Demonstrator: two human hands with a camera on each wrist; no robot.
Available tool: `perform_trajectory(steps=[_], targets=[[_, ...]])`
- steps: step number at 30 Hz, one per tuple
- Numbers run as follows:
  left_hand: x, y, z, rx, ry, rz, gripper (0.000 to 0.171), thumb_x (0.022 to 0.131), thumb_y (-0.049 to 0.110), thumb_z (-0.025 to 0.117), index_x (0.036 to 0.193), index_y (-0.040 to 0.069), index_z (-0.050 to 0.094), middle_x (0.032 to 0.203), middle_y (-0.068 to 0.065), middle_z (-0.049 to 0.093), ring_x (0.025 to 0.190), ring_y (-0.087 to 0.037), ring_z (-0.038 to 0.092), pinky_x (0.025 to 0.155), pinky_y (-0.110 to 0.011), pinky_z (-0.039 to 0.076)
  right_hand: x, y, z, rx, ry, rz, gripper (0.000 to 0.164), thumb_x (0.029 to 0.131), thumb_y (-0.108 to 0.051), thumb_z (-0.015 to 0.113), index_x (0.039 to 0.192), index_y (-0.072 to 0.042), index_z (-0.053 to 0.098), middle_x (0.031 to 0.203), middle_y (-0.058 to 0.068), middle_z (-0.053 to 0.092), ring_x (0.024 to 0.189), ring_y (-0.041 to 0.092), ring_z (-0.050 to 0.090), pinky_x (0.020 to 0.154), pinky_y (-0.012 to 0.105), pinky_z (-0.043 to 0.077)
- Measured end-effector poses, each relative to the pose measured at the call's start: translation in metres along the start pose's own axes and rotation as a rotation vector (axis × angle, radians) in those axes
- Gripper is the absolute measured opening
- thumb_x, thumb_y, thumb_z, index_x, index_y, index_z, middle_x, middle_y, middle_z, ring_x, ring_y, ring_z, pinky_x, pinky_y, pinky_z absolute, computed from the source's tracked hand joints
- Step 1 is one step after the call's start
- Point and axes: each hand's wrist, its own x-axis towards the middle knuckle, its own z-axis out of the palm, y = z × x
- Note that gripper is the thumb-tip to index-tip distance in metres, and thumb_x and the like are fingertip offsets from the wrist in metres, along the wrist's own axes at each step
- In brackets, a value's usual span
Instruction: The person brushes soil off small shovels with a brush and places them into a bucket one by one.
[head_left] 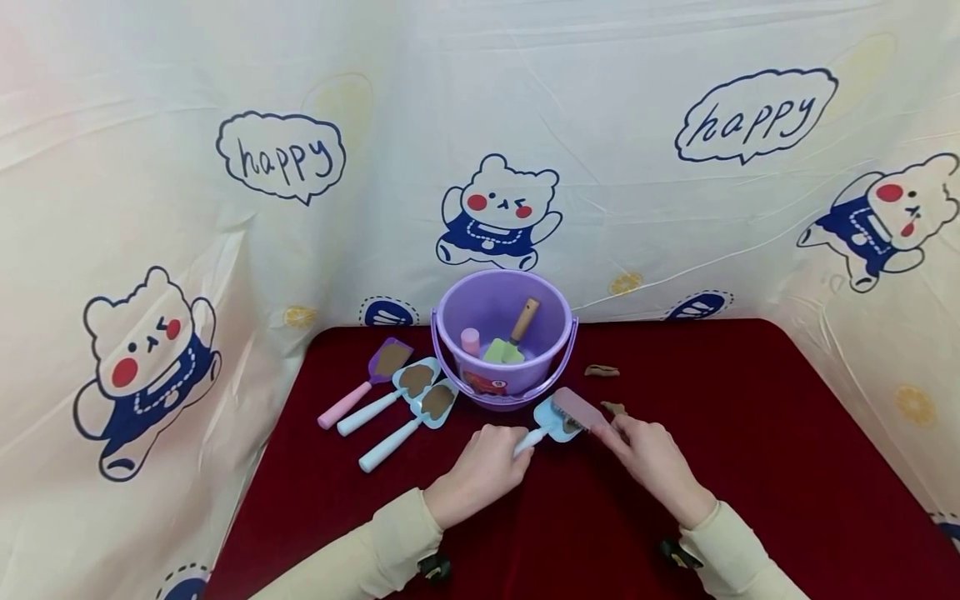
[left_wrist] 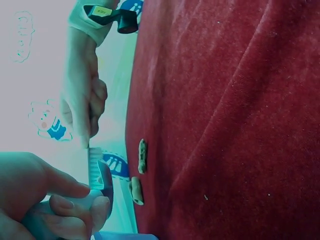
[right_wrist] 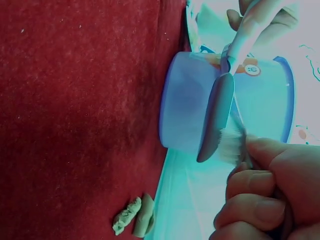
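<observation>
My left hand [head_left: 480, 473] grips the handle of a light blue toy shovel [head_left: 545, 417], its blade raised over the table just in front of the bucket. A bit of brown material [head_left: 572, 425] shows on the blade. In my right hand [head_left: 660, 467] is a pink brush [head_left: 577, 407], gripped by its handle. Its pale bristles [right_wrist: 230, 145] point at the shovel blade, right at its edge in the right wrist view. Two small brown clay-like pieces lie on the table beyond the right hand, one [head_left: 602, 370] farther back and the other [head_left: 615, 408] partly behind the fingers.
A purple bucket [head_left: 504, 379] stands at the back middle, holding a green shovel with a wooden handle [head_left: 525, 321] and a pink-ended item [head_left: 470, 340]. Left of it lie a purple shovel [head_left: 381, 367] and two light blue shovels [head_left: 397, 442], brown material on their blades.
</observation>
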Motion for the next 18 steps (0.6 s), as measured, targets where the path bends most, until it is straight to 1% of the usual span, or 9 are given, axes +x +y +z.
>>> perform_trajectory(steps=[4, 7, 10, 14, 16, 18], targets=[[0.0011, -0.0006, 0.0009, -0.011, 0.008, -0.004, 0.028, 0.097, 0.006, 0.068, 0.073, 0.013, 0.054, 0.060, 0.008, 0.041, 0.049, -0.005, 0.039, 0.046, -0.022, 0.037, -0.0002, -0.0021, 0.0013, 0.002, -0.015, -0.079, 0.030, 0.099, -0.038, 0.071, 0.078, -0.022, 0.058, 0.056, -0.012, 0.036, 0.048, 0.003, 0.034, 0.047, 0.023, 0.033], [0.0008, 0.0002, 0.0009, -0.009, 0.013, 0.002, 0.028, 0.096, 0.006, 0.068, 0.074, 0.013, 0.054, 0.060, 0.008, 0.040, 0.050, -0.005, 0.039, 0.046, -0.022, 0.037, -0.0009, -0.0034, 0.0020, -0.014, -0.022, -0.103, 0.029, 0.098, -0.038, 0.073, 0.077, -0.024, 0.059, 0.056, -0.013, 0.035, 0.048, 0.002, 0.033, 0.046, 0.023, 0.032], [0.0000, 0.0015, 0.0000, -0.015, 0.011, 0.007, 0.029, 0.096, 0.005, 0.069, 0.074, 0.013, 0.053, 0.060, 0.008, 0.039, 0.050, -0.005, 0.038, 0.047, -0.022, 0.037, -0.0005, -0.0035, 0.0001, -0.025, -0.024, -0.075, 0.027, 0.098, -0.039, 0.072, 0.079, -0.022, 0.062, 0.055, -0.011, 0.037, 0.047, 0.004, 0.034, 0.046, 0.023, 0.032], [0.0004, 0.0026, -0.0010, 0.005, 0.018, 0.027, 0.031, 0.097, 0.006, 0.069, 0.073, 0.013, 0.051, 0.060, 0.008, 0.037, 0.052, -0.005, 0.037, 0.048, -0.022, 0.037, 0.0010, -0.0038, -0.0016, -0.013, -0.029, -0.032, 0.028, 0.100, -0.038, 0.070, 0.081, -0.018, 0.063, 0.056, -0.009, 0.039, 0.047, 0.006, 0.036, 0.045, 0.024, 0.033], [0.0006, 0.0026, -0.0011, 0.017, 0.018, 0.031, 0.031, 0.097, 0.007, 0.069, 0.073, 0.013, 0.051, 0.060, 0.008, 0.037, 0.052, -0.006, 0.037, 0.048, -0.022, 0.036, 0.0012, -0.0040, -0.0013, -0.017, -0.014, -0.015, 0.031, 0.101, -0.036, 0.069, 0.079, -0.016, 0.060, 0.056, -0.008, 0.038, 0.047, 0.007, 0.036, 0.045, 0.024, 0.032], [0.0003, 0.0025, -0.0011, 0.014, 0.009, 0.024, 0.030, 0.097, 0.007, 0.069, 0.073, 0.013, 0.052, 0.060, 0.008, 0.038, 0.051, -0.005, 0.037, 0.047, -0.022, 0.036, 0.0010, -0.0038, -0.0009, -0.024, 0.006, 0.005, 0.030, 0.102, -0.035, 0.068, 0.081, -0.015, 0.060, 0.057, -0.008, 0.038, 0.047, 0.007, 0.035, 0.045, 0.024, 0.032]])
